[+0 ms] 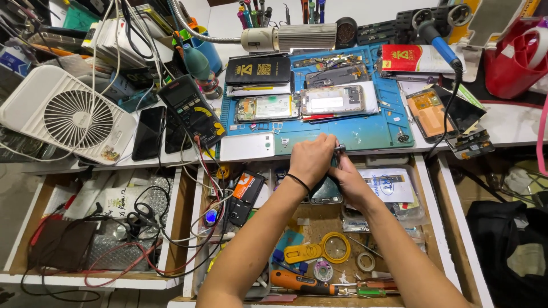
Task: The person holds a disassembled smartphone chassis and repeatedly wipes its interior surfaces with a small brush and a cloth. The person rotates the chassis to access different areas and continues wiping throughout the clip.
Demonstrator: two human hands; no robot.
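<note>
Gripping a small metal tool (340, 149), the left hand (311, 159) closes around its shaft, tip down. Right hand (349, 181) clasps a dark phone (325, 194) beneath, apparently steadying it over the open drawer (439, 228), just below the blue work mat (365, 134) where two opened phones (299, 104) lie.

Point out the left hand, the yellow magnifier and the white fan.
left hand (311, 159), head view, back of the hand.
yellow magnifier (335, 248), head view, middle of its round lens.
white fan (78, 118), head view, centre of its round grille.
</note>
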